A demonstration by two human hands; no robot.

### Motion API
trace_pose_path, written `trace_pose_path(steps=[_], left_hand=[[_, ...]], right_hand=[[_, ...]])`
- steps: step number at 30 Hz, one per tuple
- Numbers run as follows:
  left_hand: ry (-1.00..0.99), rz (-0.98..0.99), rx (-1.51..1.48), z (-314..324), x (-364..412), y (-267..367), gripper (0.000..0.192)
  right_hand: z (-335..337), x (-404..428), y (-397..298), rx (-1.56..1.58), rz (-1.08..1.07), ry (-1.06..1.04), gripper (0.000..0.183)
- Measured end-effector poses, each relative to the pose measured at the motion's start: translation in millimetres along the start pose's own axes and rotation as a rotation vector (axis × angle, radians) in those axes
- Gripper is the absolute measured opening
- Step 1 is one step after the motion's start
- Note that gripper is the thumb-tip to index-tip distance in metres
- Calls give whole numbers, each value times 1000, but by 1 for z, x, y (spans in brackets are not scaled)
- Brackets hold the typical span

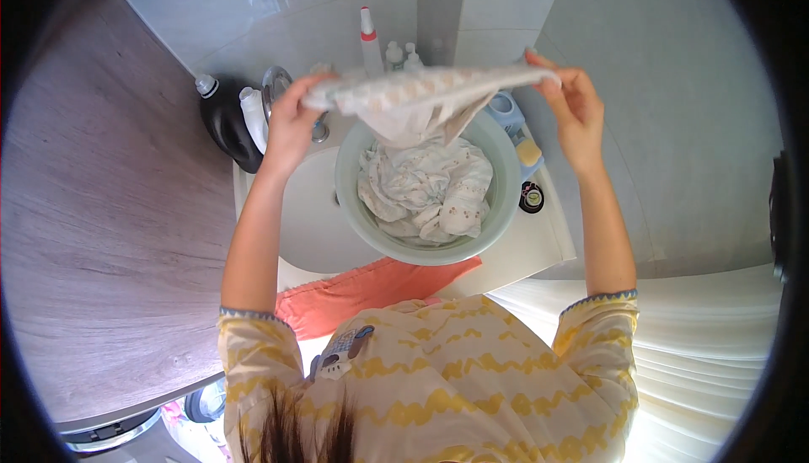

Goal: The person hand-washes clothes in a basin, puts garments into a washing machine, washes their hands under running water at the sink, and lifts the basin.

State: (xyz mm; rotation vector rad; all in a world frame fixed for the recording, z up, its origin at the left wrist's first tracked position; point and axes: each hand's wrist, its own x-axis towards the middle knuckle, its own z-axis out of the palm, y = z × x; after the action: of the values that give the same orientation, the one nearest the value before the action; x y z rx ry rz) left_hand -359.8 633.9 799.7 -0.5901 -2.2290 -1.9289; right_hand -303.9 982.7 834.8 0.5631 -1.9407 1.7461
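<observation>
A pale patterned cloth is stretched between my two hands above a light green basin. My left hand pinches one end of it, and my right hand grips the opposite end. The cloth is partly blurred, and its lower part hangs over the basin's far side. Inside the basin lies a bunched white fabric with small brown prints; it looks wet. The basin stands partly over a white sink, hiding the sink's right side.
A black bottle and a white bottle stand left of the faucet. Pump bottles are at the back. A blue container, a yellow sponge and a black round item sit right. A coral cloth drapes over the front edge.
</observation>
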Motion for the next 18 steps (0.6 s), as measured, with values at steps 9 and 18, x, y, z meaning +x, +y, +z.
trace_pose_path(steps=[9,18], left_hand=[[-154,-105,577,13,-150,-68,51],[-12,-234,656,23,-189,-61,58]], right_hand=[[-4,-165,75,-221,372,-252,9],[-1,-182,71,-746,219,-433,18]])
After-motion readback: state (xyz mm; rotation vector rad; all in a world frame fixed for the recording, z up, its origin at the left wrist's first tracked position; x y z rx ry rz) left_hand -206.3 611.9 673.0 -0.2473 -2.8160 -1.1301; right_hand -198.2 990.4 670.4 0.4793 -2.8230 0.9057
